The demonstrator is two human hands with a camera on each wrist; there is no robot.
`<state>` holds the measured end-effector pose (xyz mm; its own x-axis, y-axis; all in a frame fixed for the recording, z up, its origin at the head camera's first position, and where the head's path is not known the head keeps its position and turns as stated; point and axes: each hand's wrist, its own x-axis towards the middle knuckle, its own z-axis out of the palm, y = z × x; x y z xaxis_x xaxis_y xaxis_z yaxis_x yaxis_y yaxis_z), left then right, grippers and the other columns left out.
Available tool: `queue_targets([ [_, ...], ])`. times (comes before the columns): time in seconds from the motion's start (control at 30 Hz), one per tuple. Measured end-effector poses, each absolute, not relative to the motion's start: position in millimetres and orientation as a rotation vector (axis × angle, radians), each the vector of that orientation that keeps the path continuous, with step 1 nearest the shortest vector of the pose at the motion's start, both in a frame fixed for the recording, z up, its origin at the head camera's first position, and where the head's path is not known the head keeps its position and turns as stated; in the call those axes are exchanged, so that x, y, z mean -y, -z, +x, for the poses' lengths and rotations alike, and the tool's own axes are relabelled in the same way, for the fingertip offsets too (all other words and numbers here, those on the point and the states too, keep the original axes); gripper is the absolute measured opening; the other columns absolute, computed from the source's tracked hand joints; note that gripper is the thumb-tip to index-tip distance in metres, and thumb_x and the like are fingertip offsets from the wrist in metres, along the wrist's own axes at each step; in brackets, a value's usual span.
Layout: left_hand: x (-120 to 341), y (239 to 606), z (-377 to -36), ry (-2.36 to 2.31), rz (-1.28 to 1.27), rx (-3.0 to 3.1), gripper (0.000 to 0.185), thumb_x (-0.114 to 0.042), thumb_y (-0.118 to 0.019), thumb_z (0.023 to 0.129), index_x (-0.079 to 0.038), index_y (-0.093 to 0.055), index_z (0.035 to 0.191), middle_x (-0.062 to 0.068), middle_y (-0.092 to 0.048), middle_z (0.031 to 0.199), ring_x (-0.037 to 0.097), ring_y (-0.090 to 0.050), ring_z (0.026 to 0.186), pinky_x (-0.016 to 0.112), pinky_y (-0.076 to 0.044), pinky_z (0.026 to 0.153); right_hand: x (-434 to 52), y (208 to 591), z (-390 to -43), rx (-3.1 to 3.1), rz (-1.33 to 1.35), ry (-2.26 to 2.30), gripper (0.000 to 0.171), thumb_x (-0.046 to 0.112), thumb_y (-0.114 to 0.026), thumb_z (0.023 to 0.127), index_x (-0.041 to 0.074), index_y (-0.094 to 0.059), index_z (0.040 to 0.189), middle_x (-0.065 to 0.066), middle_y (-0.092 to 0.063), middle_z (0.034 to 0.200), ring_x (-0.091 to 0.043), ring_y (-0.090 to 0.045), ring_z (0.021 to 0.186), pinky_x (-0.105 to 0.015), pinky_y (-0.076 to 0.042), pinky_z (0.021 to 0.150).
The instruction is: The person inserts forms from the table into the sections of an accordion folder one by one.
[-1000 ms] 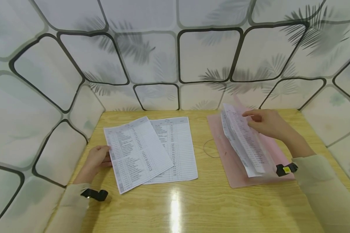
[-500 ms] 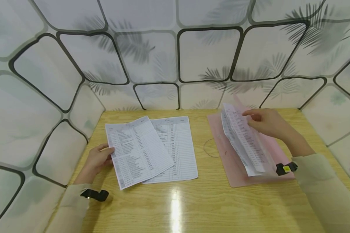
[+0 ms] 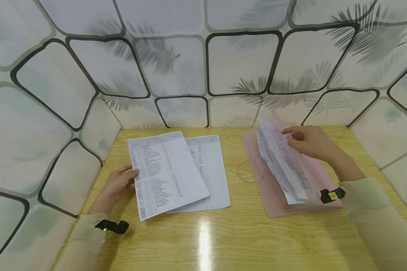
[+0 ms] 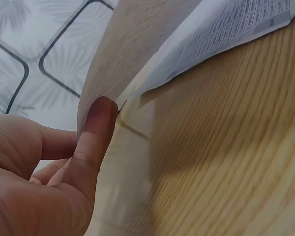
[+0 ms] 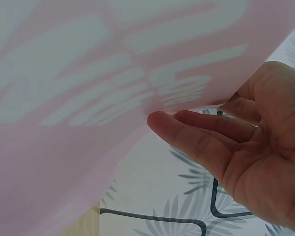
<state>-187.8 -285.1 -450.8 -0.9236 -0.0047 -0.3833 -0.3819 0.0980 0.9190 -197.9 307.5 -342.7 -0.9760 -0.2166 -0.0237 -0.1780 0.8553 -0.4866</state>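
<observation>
Fingers of my left hand [image 3: 117, 185] pinch the left edge of the top printed sheet [image 3: 167, 173], which lies askew on a second sheet [image 3: 211, 177] left of the pink folder [image 3: 274, 195]. My right hand [image 3: 310, 143] grips papers [image 3: 285, 165] raised from that folder.

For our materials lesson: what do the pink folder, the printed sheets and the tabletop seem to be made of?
Pink folder: likely thin translucent plastic; shapes show through it in the right wrist view.
Printed sheets: matte white paper, bending at the left hand.
Tabletop: wood-grain, glossy; probably laminate or varnished wood, given the glare.
</observation>
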Motion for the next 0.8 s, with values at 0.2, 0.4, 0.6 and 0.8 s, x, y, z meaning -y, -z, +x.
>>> queue_targets([
  [0.2, 273, 451, -188, -1.903, -0.343, -2.055, 0.061, -0.013, -0.056, 0.110, 0.006, -0.031, 0.162, -0.011, -0.073, 0.092, 0.004, -0.072, 0.083, 0.020, -0.062, 0.071, -308, 343, -199, -2.951, -0.307, 0.755, 0.041, 0.017, -0.058, 0.101, 0.003, -0.066, 0.138, -0.030, -0.074, 0.114, -0.030, -0.070, 0.093, -0.031, -0.052, 0.066],
  [0.4, 257, 448, -187, -1.906, -0.311, -2.061, 0.057, -0.013, -0.056, 0.110, 0.005, -0.036, 0.160, -0.008, -0.074, 0.096, 0.006, -0.073, 0.085, 0.021, -0.063, 0.071, -307, 342, -199, -2.959, -0.312, 0.757, 0.040, 0.017, -0.058, 0.100, 0.004, -0.067, 0.138, -0.028, -0.075, 0.112, -0.023, -0.069, 0.082, -0.029, -0.052, 0.063],
  [0.6, 241, 450, -189, -1.906, -0.288, -2.071, 0.052, -0.012, -0.057, 0.109, 0.005, -0.042, 0.156, -0.005, -0.075, 0.099, 0.007, -0.074, 0.086, 0.021, -0.063, 0.070, -306, 342, -199, -2.960, -0.320, 0.755, 0.040, 0.016, -0.059, 0.100, 0.004, -0.067, 0.137, -0.028, -0.075, 0.112, -0.021, -0.068, 0.078, -0.029, -0.052, 0.064],
  [0.8, 227, 449, -190, -1.891, -0.239, -2.074, 0.049, -0.012, -0.056, 0.109, 0.005, -0.045, 0.154, -0.001, -0.076, 0.104, 0.008, -0.074, 0.086, 0.021, -0.062, 0.070, -306, 342, -198, -2.961, -0.312, 0.753, 0.040, 0.016, -0.059, 0.100, 0.005, -0.068, 0.137, -0.024, -0.076, 0.108, -0.017, -0.065, 0.076, -0.028, -0.051, 0.063],
])
